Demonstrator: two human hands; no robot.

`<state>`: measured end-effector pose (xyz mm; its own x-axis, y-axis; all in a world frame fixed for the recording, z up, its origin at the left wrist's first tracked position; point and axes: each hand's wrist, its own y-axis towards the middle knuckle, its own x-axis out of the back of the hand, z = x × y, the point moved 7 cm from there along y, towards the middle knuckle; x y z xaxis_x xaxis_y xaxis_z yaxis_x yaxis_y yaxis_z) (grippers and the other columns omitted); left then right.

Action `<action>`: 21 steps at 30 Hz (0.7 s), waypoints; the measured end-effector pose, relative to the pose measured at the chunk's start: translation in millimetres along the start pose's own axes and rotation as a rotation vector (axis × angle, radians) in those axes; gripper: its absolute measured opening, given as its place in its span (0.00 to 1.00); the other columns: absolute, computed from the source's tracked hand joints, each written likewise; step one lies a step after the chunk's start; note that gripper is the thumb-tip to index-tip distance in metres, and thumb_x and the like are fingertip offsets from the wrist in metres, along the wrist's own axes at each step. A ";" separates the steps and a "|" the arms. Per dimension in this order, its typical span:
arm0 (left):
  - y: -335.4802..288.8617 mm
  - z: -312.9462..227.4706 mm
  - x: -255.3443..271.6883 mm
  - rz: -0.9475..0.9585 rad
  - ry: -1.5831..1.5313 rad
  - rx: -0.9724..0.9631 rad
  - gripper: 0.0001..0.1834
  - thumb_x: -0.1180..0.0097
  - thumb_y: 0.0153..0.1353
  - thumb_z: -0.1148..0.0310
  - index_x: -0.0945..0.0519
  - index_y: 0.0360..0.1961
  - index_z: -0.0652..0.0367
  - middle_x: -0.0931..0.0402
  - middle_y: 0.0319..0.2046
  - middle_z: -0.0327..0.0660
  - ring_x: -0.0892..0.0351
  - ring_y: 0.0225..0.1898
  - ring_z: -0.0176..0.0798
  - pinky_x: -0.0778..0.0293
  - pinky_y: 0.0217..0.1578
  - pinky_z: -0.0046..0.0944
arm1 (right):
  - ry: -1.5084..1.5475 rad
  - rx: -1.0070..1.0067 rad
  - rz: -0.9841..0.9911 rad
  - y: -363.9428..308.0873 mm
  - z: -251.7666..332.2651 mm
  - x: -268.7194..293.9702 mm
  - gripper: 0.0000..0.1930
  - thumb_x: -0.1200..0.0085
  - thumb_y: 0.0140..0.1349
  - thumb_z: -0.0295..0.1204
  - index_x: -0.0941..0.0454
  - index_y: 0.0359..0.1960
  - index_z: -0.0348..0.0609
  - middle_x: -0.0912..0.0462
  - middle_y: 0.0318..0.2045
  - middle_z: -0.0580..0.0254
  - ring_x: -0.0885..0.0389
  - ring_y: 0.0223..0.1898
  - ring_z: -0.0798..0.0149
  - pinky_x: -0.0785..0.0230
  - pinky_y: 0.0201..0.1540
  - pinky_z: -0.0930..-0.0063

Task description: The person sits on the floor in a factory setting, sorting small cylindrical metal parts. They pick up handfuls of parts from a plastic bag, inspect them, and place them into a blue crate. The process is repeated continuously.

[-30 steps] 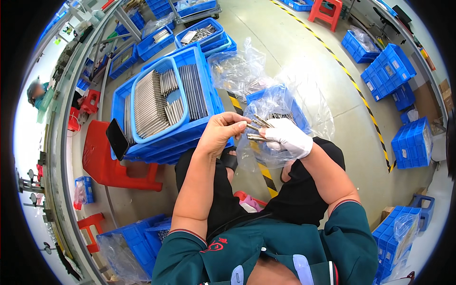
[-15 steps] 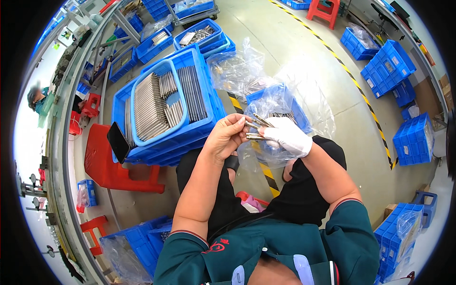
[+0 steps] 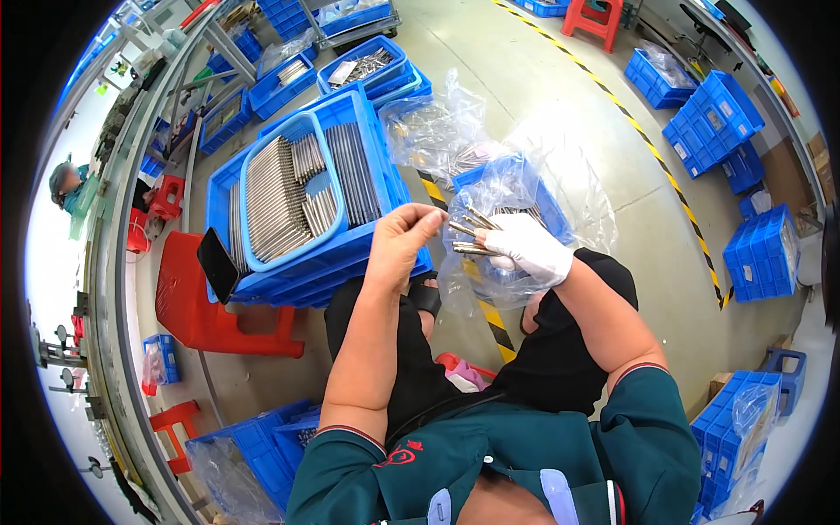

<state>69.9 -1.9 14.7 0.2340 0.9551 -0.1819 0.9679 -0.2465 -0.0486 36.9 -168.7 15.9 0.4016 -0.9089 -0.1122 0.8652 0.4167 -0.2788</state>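
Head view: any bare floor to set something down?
Free: floor right of the clear plastic liner, left of the yellow-black striped tape. Crowded: by the gloved right hand, liner drapes a blue crate; light-blue tray mostly filled with metal rods.

From my remote seat I make out a dark green short-sleeved shirt (image 3: 525, 446), sleeve ends trimmed in thin red and white (a red emblem (image 3: 402, 456) marks the chest), light blue collar tabs (image 3: 558, 495), black trousers (image 3: 547, 372), a black sandal (image 3: 426, 300) and a white glove (image 3: 535, 252) on the right hand (image 3: 525, 248).

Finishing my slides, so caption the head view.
Gloved right hand holds metal rods; bare left hand alongside; more rods in light-blue tray.
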 end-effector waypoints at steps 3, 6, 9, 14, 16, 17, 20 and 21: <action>-2.7 -7.7 -4.0 -0.041 0.000 -0.035 0.08 0.41 0.59 0.69 0.19 0.35 0.64 0.24 0.26 0.34 0.30 0.30 0.24 0.35 0.33 0.25 | -0.081 0.009 -0.034 1.0 0.1 3.7 0.14 0.48 0.62 0.37 0.26 0.25 0.40 0.33 0.15 0.73 0.40 0.17 0.78 0.48 0.20 0.80; -2.0 -3.9 -8.3 0.014 0.042 -0.070 0.08 0.40 0.58 0.69 0.19 0.34 0.63 0.24 0.28 0.33 0.30 0.33 0.25 0.36 0.38 0.27 | -0.096 -0.010 -0.015 -1.2 1.8 -4.6 0.15 0.48 0.62 0.39 0.25 0.24 0.40 0.33 0.14 0.72 0.40 0.17 0.78 0.48 0.20 0.79; -1.6 4.0 -10.7 0.068 0.068 -0.041 0.08 0.38 0.56 0.68 0.19 0.32 0.62 0.25 0.29 0.33 0.31 0.33 0.26 0.36 0.38 0.27 | -0.240 -0.027 -0.001 -1.0 2.1 -3.9 0.15 0.49 0.63 0.39 0.25 0.25 0.40 0.31 0.15 0.72 0.38 0.18 0.78 0.47 0.21 0.80; -1.1 3.9 -9.2 0.077 0.122 -0.046 0.08 0.37 0.55 0.68 0.19 0.31 0.62 0.27 0.29 0.33 0.31 0.34 0.26 0.36 0.38 0.27 | -0.447 0.044 -0.033 1.3 5.2 -3.2 0.17 0.50 0.62 0.41 0.25 0.26 0.39 0.31 0.15 0.69 0.36 0.20 0.76 0.44 0.23 0.77; -1.5 2.2 -9.9 0.080 0.136 -0.049 0.08 0.37 0.55 0.68 0.19 0.31 0.63 0.27 0.30 0.33 0.31 0.35 0.27 0.36 0.39 0.28 | -0.513 0.120 -0.050 1.5 7.0 -4.0 0.17 0.50 0.62 0.41 0.25 0.26 0.38 0.31 0.15 0.69 0.35 0.20 0.75 0.43 0.23 0.76; -2.3 -0.9 -11.4 0.081 0.133 -0.048 0.08 0.37 0.55 0.69 0.19 0.31 0.63 0.27 0.30 0.34 0.31 0.35 0.27 0.36 0.39 0.28 | -0.507 0.094 -0.052 1.3 6.3 -3.7 0.17 0.50 0.62 0.41 0.25 0.26 0.38 0.31 0.15 0.68 0.35 0.20 0.74 0.43 0.24 0.76; -2.1 -3.5 -12.7 0.101 0.131 -0.064 0.09 0.36 0.54 0.69 0.19 0.31 0.65 0.27 0.31 0.35 0.31 0.36 0.28 0.36 0.40 0.29 | -0.503 0.067 -0.054 0.3 6.6 -3.1 0.16 0.49 0.62 0.41 0.24 0.27 0.38 0.30 0.16 0.68 0.34 0.20 0.74 0.42 0.24 0.76; -1.9 -4.0 -13.2 0.111 0.132 -0.072 0.09 0.36 0.53 0.70 0.19 0.31 0.65 0.27 0.31 0.35 0.31 0.36 0.28 0.35 0.40 0.29 | -0.513 0.090 -0.053 1.1 5.3 -2.6 0.16 0.49 0.62 0.41 0.24 0.27 0.38 0.30 0.16 0.67 0.34 0.21 0.74 0.42 0.24 0.76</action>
<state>65.4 -13.3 21.1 0.3450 0.9372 -0.0519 0.9385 -0.3434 0.0359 38.4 -165.8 21.0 0.4328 -0.8139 0.3876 0.9015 0.3909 -0.1857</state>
